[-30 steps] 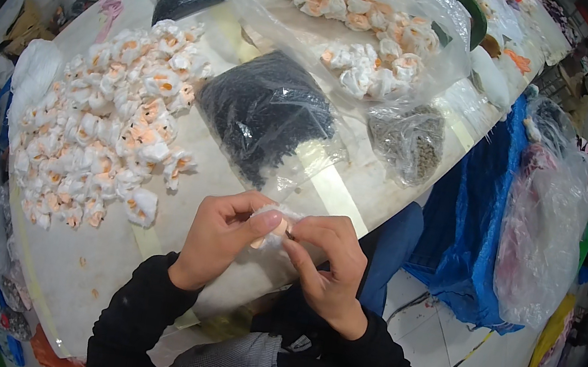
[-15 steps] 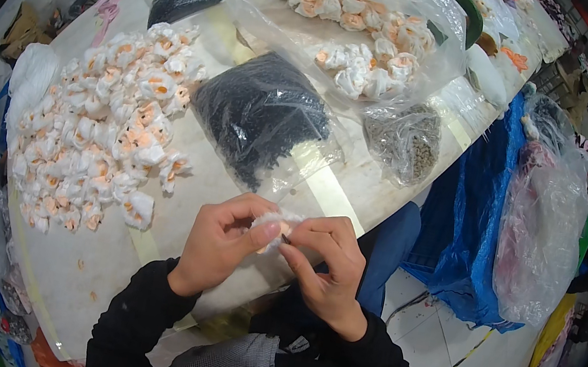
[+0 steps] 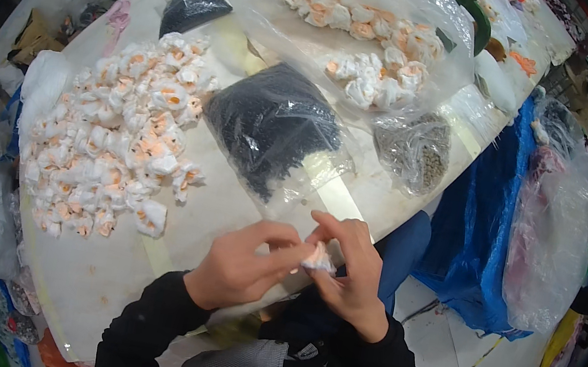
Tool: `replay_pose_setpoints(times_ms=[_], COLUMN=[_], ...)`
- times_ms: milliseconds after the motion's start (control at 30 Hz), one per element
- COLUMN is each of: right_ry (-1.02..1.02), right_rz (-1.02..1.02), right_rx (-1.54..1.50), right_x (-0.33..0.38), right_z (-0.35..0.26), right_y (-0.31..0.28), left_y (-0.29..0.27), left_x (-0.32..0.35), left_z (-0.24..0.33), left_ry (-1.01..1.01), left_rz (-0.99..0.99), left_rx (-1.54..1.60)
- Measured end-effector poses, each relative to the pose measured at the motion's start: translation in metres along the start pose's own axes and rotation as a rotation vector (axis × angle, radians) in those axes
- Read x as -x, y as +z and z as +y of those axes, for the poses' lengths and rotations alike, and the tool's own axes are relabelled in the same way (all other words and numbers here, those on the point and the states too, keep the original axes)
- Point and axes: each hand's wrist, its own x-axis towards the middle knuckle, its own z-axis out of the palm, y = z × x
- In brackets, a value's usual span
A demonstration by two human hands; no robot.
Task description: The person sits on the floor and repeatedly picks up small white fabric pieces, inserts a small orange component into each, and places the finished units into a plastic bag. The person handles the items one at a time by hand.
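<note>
A small white, fluffy plush piece with a peach-coloured part (image 3: 319,258) is between my hands near the table's front edge. My right hand (image 3: 356,276) is closed round it, thumb below and fingers above. From the other side my left hand (image 3: 245,265) is closed too, its thumb and fingertips pinched at the piece's left edge. Whether anything small sits in that pinch is hidden. To the left lies a wide heap of similar white and peach plush pieces (image 3: 119,135). Ahead of my hands rests a clear bag of small black pellets (image 3: 265,120).
A smaller black-filled bag (image 3: 195,9) lies farther back. Beyond the pellets, a large clear bag (image 3: 310,42) holds more plush pieces. A clear bag of brownish pellets (image 3: 416,149) is near the table's right edge. Blue sacking (image 3: 469,228) stands beside the table.
The plush piece has moved to the right and slightly down with my hands. My right hand has turned round it. A small dark bit seen at my right fingertips is out of sight.
</note>
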Motion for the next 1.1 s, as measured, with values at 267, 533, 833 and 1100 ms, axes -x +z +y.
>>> replay_pose_setpoints(times_ms=[267,533,833,1100], right_ry=[0.045,-0.002,-0.013,-0.08], right_rz=[0.021,0.006,0.023,0.116], right_rx=[-0.018,0.019,0.072,0.071], right_x=[0.007,0.008,0.009,0.016], right_z=[-0.001,0.002,-0.001,0.001], right_y=[0.002,0.0,0.0,0.009], left_y=[0.009,0.013,0.019,0.02], left_x=[0.012,0.013,0.008,0.012], left_z=[-0.005,-0.003,-0.001,-0.004], left_ry=[0.285,0.213,0.12,0.201], left_rz=[0.015,0.011,0.073,0.091], left_rx=[-0.07,-0.058,0.004,-0.022])
